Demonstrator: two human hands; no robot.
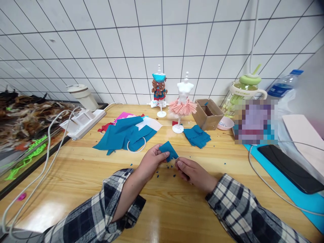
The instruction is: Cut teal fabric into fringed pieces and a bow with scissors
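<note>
- Left hand is pinching a square teal cloth above the yellow wooden bench.
- Right hand is gripping what may be scissors at its edge.
- White tiled wall is standing behind.

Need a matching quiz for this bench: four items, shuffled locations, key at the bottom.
1. small blue piece
2. pink skirt
3. black phone
4. white ring

A. on the bright blue mat
B. pinched in the left hand
C. partly over the large blue cloth
D. around the bare-topped mannequin

Pairs: 1-B, 2-D, 3-A, 4-C
</note>
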